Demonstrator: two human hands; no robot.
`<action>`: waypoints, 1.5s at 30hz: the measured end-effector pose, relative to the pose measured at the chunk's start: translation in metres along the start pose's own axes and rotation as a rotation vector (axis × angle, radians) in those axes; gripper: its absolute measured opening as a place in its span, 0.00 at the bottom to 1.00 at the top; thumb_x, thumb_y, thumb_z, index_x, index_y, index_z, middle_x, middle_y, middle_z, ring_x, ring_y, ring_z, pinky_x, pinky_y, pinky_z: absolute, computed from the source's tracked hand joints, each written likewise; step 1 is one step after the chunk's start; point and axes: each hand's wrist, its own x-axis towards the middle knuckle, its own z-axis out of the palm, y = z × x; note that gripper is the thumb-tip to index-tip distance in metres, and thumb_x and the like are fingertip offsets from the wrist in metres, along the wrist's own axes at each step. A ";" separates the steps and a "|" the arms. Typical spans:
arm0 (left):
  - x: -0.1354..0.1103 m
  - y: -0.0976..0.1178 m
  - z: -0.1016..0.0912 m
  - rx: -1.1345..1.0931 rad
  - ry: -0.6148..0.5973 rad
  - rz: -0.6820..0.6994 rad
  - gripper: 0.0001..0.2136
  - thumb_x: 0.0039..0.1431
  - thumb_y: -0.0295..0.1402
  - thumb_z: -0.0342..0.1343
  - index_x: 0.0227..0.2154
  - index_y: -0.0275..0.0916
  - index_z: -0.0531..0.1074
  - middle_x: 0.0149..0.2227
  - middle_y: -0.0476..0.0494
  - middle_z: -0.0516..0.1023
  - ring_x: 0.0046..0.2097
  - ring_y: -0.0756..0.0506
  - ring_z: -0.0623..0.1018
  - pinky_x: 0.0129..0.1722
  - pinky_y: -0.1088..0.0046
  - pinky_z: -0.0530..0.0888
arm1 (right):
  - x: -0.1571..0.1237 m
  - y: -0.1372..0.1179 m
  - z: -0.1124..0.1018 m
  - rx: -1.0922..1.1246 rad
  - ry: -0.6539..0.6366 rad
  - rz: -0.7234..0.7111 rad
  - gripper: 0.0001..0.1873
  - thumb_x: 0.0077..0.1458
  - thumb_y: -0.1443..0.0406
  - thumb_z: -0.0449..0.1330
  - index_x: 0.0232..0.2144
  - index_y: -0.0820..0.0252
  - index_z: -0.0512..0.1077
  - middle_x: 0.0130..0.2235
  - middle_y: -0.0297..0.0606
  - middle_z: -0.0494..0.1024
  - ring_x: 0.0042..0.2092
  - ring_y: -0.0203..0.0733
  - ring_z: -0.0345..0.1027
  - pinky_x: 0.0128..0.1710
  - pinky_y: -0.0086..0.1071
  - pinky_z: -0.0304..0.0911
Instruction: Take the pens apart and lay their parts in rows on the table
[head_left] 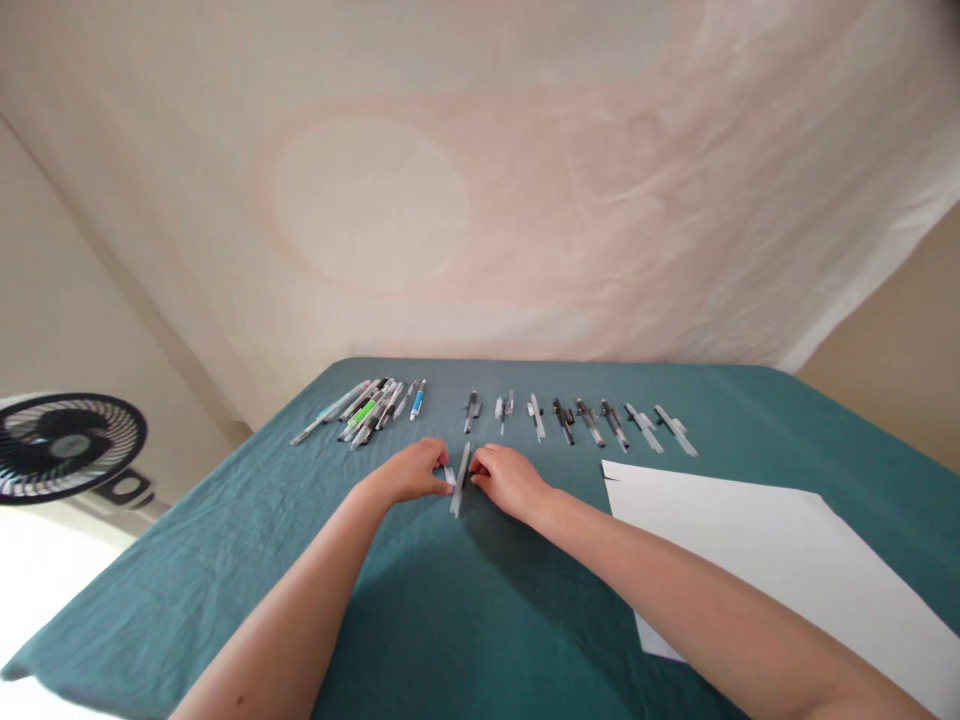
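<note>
My left hand [411, 471] and my right hand [510, 480] meet over the middle of a teal tablecloth [420, 620]. Between them lies a grey pen [459, 480], pointing away from me. My right hand's fingertips pinch the pen near its middle. The fingers of my left hand are curled and pinch a small pale piece [448, 474] just left of the pen. A bunch of pens [371, 408] lies at the far left. A row of separate pens and pen parts [577, 420] lies along the far edge.
A white sheet of paper [757, 545] lies on the table to the right, under my right forearm. A black fan [64, 445] stands off the table at the left. A pale cloth backdrop [480, 180] hangs behind the table.
</note>
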 end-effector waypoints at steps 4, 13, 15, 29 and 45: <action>0.002 0.000 0.003 0.002 0.021 0.044 0.13 0.43 0.36 0.56 0.34 0.39 0.69 0.35 0.45 0.71 0.37 0.45 0.71 0.35 0.74 0.65 | 0.001 -0.002 0.003 -0.010 0.020 0.020 0.04 0.52 0.65 0.58 0.33 0.59 0.70 0.36 0.37 0.72 0.38 0.38 0.66 0.34 0.27 0.55; 0.000 0.006 0.001 -0.005 0.028 0.101 0.14 0.45 0.35 0.55 0.37 0.39 0.69 0.36 0.44 0.71 0.38 0.45 0.71 0.36 0.73 0.65 | -0.002 0.000 0.003 -0.025 0.056 0.050 0.07 0.50 0.62 0.59 0.32 0.58 0.69 0.35 0.35 0.71 0.37 0.37 0.65 0.31 0.27 0.53; 0.000 0.006 0.001 -0.008 0.027 0.124 0.13 0.45 0.33 0.55 0.36 0.39 0.69 0.36 0.45 0.71 0.37 0.45 0.71 0.36 0.73 0.65 | -0.002 0.000 0.003 -0.031 0.051 0.055 0.06 0.51 0.62 0.59 0.31 0.58 0.69 0.34 0.35 0.71 0.36 0.37 0.65 0.31 0.27 0.52; 0.008 0.000 0.005 -0.180 -0.015 0.083 0.15 0.42 0.29 0.55 0.37 0.39 0.69 0.32 0.48 0.72 0.33 0.48 0.71 0.32 0.77 0.65 | -0.001 -0.003 0.006 -0.036 0.073 0.104 0.06 0.52 0.62 0.56 0.31 0.55 0.71 0.35 0.32 0.73 0.38 0.37 0.66 0.31 0.27 0.53; 0.003 0.000 -0.002 -0.271 -0.057 0.046 0.14 0.41 0.29 0.54 0.36 0.38 0.67 0.31 0.49 0.71 0.33 0.48 0.71 0.31 0.77 0.65 | -0.001 0.001 0.001 0.003 0.056 0.120 0.06 0.49 0.62 0.58 0.32 0.55 0.71 0.34 0.32 0.73 0.36 0.36 0.66 0.29 0.27 0.52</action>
